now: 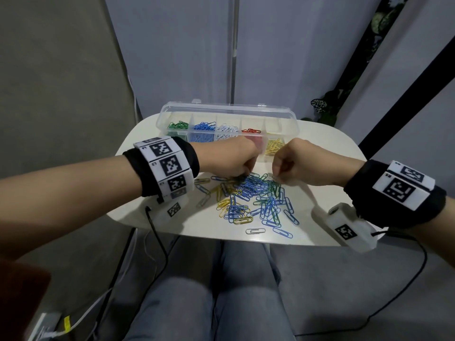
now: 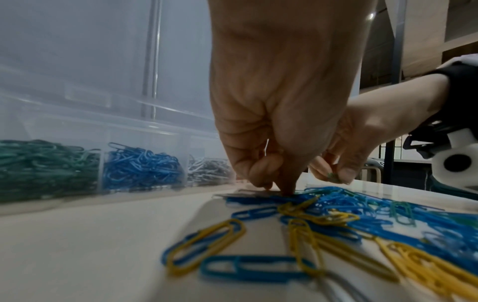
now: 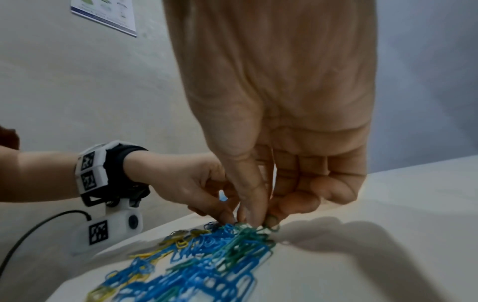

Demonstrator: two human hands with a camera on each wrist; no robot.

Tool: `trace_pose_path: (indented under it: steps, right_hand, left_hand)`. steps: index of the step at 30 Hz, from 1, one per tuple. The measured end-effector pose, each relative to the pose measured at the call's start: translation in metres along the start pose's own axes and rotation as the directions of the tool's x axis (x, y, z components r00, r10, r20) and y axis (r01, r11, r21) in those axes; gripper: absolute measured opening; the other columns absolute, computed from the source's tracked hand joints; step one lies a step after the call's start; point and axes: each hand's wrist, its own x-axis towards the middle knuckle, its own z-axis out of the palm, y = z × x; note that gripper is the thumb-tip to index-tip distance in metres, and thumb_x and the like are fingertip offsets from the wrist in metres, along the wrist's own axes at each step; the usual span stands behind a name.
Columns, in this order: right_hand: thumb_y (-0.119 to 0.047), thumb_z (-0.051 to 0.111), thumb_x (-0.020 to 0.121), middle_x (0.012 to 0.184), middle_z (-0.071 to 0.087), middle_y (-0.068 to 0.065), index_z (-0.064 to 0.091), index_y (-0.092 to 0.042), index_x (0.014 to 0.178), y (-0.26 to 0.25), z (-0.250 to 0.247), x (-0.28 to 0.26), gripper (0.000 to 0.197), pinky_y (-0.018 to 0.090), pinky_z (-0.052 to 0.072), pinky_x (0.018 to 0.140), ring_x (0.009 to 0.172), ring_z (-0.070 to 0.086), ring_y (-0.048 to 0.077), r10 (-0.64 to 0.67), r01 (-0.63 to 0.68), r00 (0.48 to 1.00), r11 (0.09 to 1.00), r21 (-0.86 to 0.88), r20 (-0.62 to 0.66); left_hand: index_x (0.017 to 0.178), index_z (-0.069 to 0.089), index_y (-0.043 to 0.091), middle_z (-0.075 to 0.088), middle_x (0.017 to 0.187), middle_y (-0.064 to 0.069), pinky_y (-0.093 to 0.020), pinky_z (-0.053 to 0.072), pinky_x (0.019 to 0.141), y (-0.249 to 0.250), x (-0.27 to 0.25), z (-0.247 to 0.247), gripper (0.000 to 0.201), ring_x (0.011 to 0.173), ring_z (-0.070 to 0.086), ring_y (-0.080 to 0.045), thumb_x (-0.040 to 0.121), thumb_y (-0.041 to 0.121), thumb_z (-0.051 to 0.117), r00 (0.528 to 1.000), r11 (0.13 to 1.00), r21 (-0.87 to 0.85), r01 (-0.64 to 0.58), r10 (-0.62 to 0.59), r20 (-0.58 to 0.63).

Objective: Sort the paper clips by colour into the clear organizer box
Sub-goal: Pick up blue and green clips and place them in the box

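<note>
right hand (image 2: 346, 147) pinches green clip (image 2: 332, 177)

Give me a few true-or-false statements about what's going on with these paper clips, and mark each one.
1. The clear organizer box stands open at the table's far edge. True.
2. The leftmost compartment holds red clips. False: it holds green clips; red ones lie fourth from the left.
3. Both hands are at the loose pile. True: the left hand and the right hand reach into its far end.
4. The right hand pinches a green clip. True.
5. The loose pile is mostly red. False: mostly blue, with yellow and green.
</note>
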Motion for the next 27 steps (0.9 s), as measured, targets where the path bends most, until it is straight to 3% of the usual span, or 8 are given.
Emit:
trace_pose_path:
  steps: [3, 6, 9, 13, 17, 20, 24, 27]
  right_hand:
    - [-0.007, 0.078, 0.07, 0.064, 0.06, -0.007, 0.068, -0.017, 0.081, -0.002, 0.006, 0.0, 0.017, 0.017, 0.043, 0.056, 0.056, 0.051, 0.006, -0.004, 0.005, 1.0, 0.999, -0.039, 0.025]
    - [-0.007, 0.078, 0.071, 0.064, 0.061, -0.008, 0.071, -0.011, 0.083, -0.003, 0.012, 0.003, 0.014, 0.007, 0.039, 0.05, 0.055, 0.052, 0.0, -0.01, 0.01, 1.0, 0.997, -0.081, 0.0]
    - [-0.006, 0.076, 0.073, 0.067, 0.066, -0.001, 0.073, -0.007, 0.081, -0.002, 0.014, 0.006, 0.009, 0.008, 0.039, 0.051, 0.055, 0.053, 0.002, -0.017, 0.016, 1.0, 0.996, -0.089, -0.01]
    - [-0.005, 0.074, 0.075, 0.07, 0.07, 0.008, 0.07, -0.007, 0.077, 0.0, 0.012, 0.007, 0.005, 0.008, 0.039, 0.047, 0.054, 0.057, 0.012, -0.004, 0.004, 1.0, 0.998, -0.062, 0.013]
    - [-0.007, 0.077, 0.073, 0.063, 0.065, -0.001, 0.069, -0.013, 0.07, 0.004, 0.003, 0.008, 0.011, 0.009, 0.04, 0.048, 0.054, 0.054, 0.008, 0.0, -0.004, 0.998, 0.998, -0.063, -0.065]
    - [-0.008, 0.08, 0.071, 0.061, 0.063, -0.007, 0.07, -0.018, 0.07, 0.006, -0.004, 0.009, 0.014, 0.016, 0.042, 0.055, 0.054, 0.052, 0.004, -0.007, 0.008, 0.994, 1.0, 0.007, -0.106]
    - [-0.01, 0.082, 0.07, 0.071, 0.07, 0.003, 0.077, -0.017, 0.083, 0.003, 0.0, 0.013, 0.016, 0.027, 0.049, 0.064, 0.061, 0.056, 0.011, -0.055, 0.058, 0.995, 0.998, 0.04, -0.084]
    - [-0.007, 0.081, 0.07, 0.063, 0.064, -0.003, 0.076, -0.013, 0.092, -0.002, 0.006, 0.016, 0.023, 0.011, 0.04, 0.051, 0.049, 0.051, -0.002, -0.085, 0.086, 0.995, 0.996, 0.017, -0.051]
  left_hand:
    - [0.088, 0.067, 0.011, 0.064, 0.093, -0.003, -0.015, 0.029, 0.061, 0.0, -0.001, -0.001, 0.003, 0.078, 0.049, -0.011, 0.085, 0.012, 0.065, 1.0, 0.999, -0.037, 0.002, -0.002, -0.001]
    - [0.085, 0.068, 0.01, 0.067, 0.085, -0.001, -0.014, 0.033, 0.054, 0.0, -0.003, -0.003, 0.002, 0.07, 0.052, -0.009, 0.084, 0.012, 0.068, 0.999, 0.995, -0.093, 0.024, -0.026, -0.021]
    - [0.079, 0.069, 0.009, 0.067, 0.076, 0.002, -0.005, 0.034, 0.053, -0.002, -0.005, -0.004, 0.003, 0.061, 0.052, -0.003, 0.082, 0.011, 0.069, 0.997, 0.985, -0.162, 0.057, -0.066, -0.048]
    - [0.08, 0.07, 0.009, 0.064, 0.068, 0.007, -0.005, 0.038, 0.053, -0.005, -0.006, -0.008, 0.005, 0.059, 0.054, 0.001, 0.078, 0.01, 0.075, 0.987, 0.944, -0.314, 0.105, -0.138, -0.084]
    - [0.09, 0.073, 0.014, 0.065, 0.071, 0.011, -0.005, 0.04, 0.056, -0.004, -0.007, -0.013, 0.009, 0.06, 0.058, 0.008, 0.081, 0.011, 0.074, 0.987, 0.885, -0.452, 0.111, -0.153, -0.058]
    - [0.093, 0.075, 0.015, 0.063, 0.071, 0.015, -0.005, 0.037, 0.055, 0.001, -0.007, -0.015, 0.01, 0.062, 0.053, 0.003, 0.083, 0.013, 0.071, 0.988, 0.904, -0.415, 0.102, -0.141, -0.064]
    - [0.087, 0.074, 0.011, 0.055, 0.064, 0.017, -0.004, 0.033, 0.048, 0.006, -0.004, -0.017, 0.006, 0.056, 0.047, 0.003, 0.085, 0.015, 0.069, 0.982, 0.933, -0.329, 0.146, -0.176, -0.064]
    - [0.069, 0.066, 0.015, 0.052, 0.056, 0.014, -0.007, 0.033, 0.045, 0.008, -0.004, -0.017, 0.015, 0.047, 0.047, 0.003, 0.084, 0.013, 0.067, 0.98, 0.94, -0.297, 0.167, -0.191, -0.052]
